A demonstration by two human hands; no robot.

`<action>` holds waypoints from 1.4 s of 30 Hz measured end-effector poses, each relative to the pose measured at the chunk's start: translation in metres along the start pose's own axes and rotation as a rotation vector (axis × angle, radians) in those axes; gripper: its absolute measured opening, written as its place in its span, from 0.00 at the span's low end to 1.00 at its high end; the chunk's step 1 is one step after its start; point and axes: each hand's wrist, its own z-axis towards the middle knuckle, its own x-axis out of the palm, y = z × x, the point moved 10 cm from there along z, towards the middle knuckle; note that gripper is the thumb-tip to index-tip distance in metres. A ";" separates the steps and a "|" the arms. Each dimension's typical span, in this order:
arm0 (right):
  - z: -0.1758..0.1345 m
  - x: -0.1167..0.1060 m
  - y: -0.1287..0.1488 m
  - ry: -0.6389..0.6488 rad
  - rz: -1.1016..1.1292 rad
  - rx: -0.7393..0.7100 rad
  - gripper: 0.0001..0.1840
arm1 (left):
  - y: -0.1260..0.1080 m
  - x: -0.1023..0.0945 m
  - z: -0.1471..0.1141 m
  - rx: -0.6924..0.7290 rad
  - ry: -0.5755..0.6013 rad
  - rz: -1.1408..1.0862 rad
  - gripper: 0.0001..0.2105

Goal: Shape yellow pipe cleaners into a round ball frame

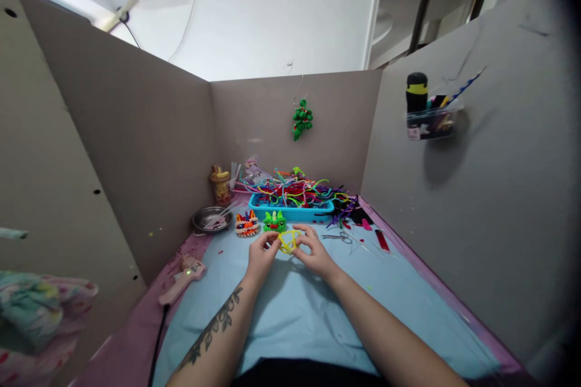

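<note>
A looped yellow pipe cleaner shape (288,242) is held up between my two hands over the blue cloth. My left hand (264,251) pinches its left side with thumb and fingers. On the other side, my right hand (312,249) grips the right edge, fingers curled over it. Just beyond my hands sit a green fuzzy animal head (275,221) and an orange, white and blue one (247,224). Small scissors (339,237) lie to the right of my right hand.
Behind is a blue tray (290,212) heaped with colourful pipe cleaners. At left are a metal bowl (212,220), a brown-yellow cup (221,186) and a pink glue gun (184,281) with its cord. Grey panels enclose three sides; a clear bin (431,123) hangs on the right one.
</note>
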 end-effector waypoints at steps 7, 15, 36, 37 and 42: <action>0.000 -0.001 0.003 -0.006 -0.035 -0.038 0.02 | -0.002 0.000 0.001 0.061 0.004 0.094 0.06; 0.000 0.000 0.003 -0.001 -0.049 -0.050 0.03 | 0.010 0.006 0.003 -0.006 0.045 -0.031 0.06; -0.001 0.000 0.005 -0.005 -0.142 -0.083 0.02 | 0.029 0.022 0.006 -0.137 0.221 -0.265 0.12; -0.001 0.000 0.005 -0.006 -0.142 -0.081 0.02 | 0.029 0.022 0.006 -0.142 0.221 -0.268 0.12; -0.001 0.000 0.005 -0.003 -0.141 -0.081 0.02 | 0.025 0.023 0.006 -0.138 0.226 -0.251 0.13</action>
